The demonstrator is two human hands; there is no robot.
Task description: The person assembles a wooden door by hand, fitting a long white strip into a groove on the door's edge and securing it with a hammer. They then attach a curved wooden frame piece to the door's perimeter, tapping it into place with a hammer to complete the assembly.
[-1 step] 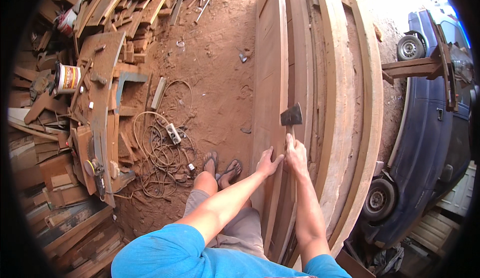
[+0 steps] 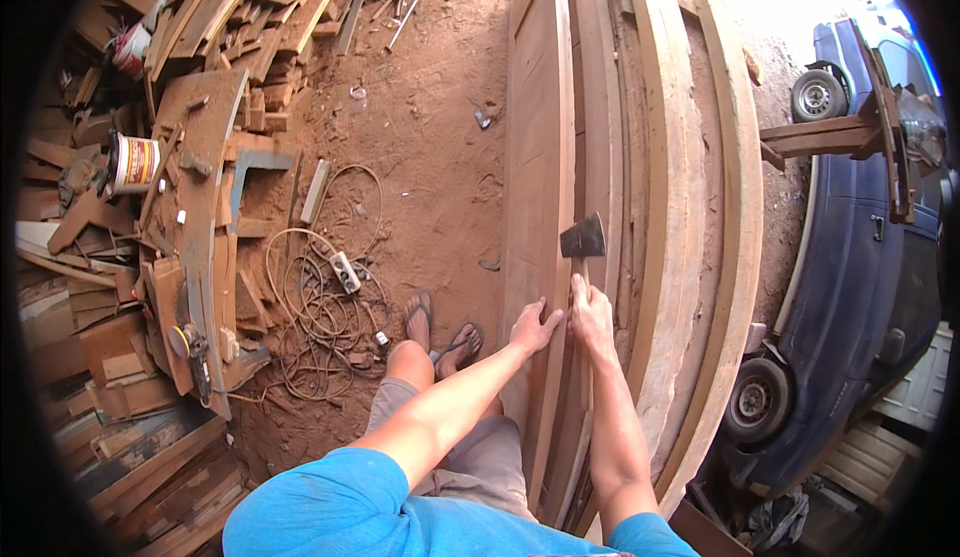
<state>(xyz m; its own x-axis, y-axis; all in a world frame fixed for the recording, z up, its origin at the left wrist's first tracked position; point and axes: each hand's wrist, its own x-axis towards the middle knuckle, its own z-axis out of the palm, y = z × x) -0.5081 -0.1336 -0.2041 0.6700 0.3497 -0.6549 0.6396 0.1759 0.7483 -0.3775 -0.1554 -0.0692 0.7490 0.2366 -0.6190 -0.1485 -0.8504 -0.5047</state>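
Note:
A hatchet (image 2: 583, 237) with a dark, flat head and a wooden handle is in my right hand (image 2: 592, 322). My fingers wrap the handle close below the head, and the handle runs back toward me under my wrist. My left hand (image 2: 537, 327) grips the upper edge of a panelled wooden door (image 2: 533, 157) that stands on its long side. The two hands are close together, and the hatchet head is just above the door's edge. Some fingertips of the left hand are hidden behind that edge.
Long timber beams (image 2: 670, 187) lie to the right of the door. A dark blue vehicle (image 2: 850, 257) is beyond them. On the left are a tangled cable (image 2: 310, 327) with a power strip (image 2: 345, 272), a grinder (image 2: 195, 347) on a plank bench (image 2: 200, 227), a bucket (image 2: 135, 162) and piled offcuts (image 2: 120, 357).

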